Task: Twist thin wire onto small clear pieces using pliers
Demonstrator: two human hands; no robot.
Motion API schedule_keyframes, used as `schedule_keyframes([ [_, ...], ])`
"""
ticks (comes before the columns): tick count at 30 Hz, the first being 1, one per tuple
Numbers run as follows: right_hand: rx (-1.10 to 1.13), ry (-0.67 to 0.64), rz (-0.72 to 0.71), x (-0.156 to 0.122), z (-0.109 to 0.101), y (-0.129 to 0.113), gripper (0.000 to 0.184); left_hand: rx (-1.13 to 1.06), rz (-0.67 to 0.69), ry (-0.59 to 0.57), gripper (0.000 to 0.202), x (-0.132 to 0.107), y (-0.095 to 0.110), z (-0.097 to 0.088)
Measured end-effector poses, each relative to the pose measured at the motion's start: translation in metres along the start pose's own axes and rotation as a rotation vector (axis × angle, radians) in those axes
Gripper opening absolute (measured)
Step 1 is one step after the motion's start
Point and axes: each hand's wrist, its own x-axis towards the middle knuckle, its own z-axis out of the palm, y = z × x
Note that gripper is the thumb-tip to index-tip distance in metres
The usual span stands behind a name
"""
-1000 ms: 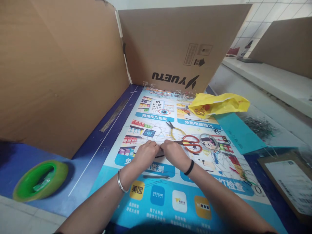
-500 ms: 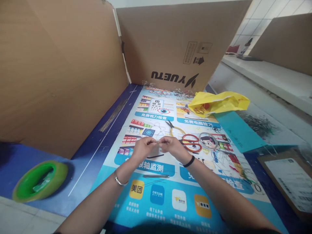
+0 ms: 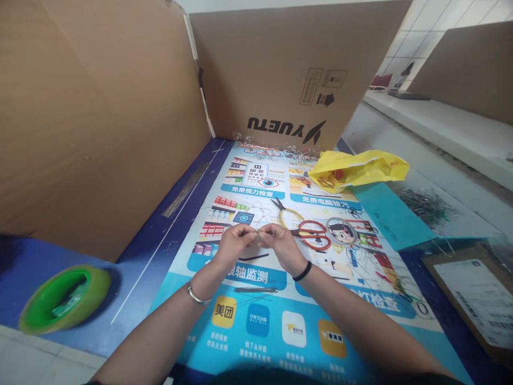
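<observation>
My left hand [image 3: 236, 246] and my right hand [image 3: 282, 247] meet fingertip to fingertip above the printed sheet [image 3: 224, 334]. Both pinch what looks like a thin wire [image 3: 262, 214], its pale, faint loops showing just beyond the fingers. Most of the pinched part is hidden by the fingertips. Right of my right hand lie red-handled scissors [image 3: 315, 235], with a yellow-handled cutting tool [image 3: 286, 212] just behind them. A round coil [image 3: 342, 231] sits beside the scissors. Nearer me, dark thin rods [image 3: 255, 290] rest on the sheet.
Cardboard panels [image 3: 288, 64] stand at the left and back. A tape roll [image 3: 96, 299] lies at the left. To the right are a yellow bag [image 3: 368, 166], a pile of metal pieces [image 3: 428, 206] and a labelled brown package [image 3: 476, 299]. Thin sticks [image 3: 186, 190] lie along the left panel.
My right hand has shifted slightly left and its wrist has turned a little. The fingertips of both hands remain together; the objects around them stay in place.
</observation>
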Motion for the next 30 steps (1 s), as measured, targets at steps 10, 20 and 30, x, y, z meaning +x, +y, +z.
schedule_keyframes([
  [10,0.024,0.004,-0.002,0.000,0.001,0.002,0.024,-0.040,-0.015,-0.018,0.013,0.002,-0.003,0.000],
  [20,-1.228,-0.441,-0.257,-0.016,-0.016,-0.048,0.014,0.601,0.154,0.080,0.012,0.014,0.006,-0.032],
  [30,-1.831,-0.614,-0.257,-0.069,0.035,-0.041,0.021,1.066,0.053,0.150,0.017,0.020,0.016,-0.060],
])
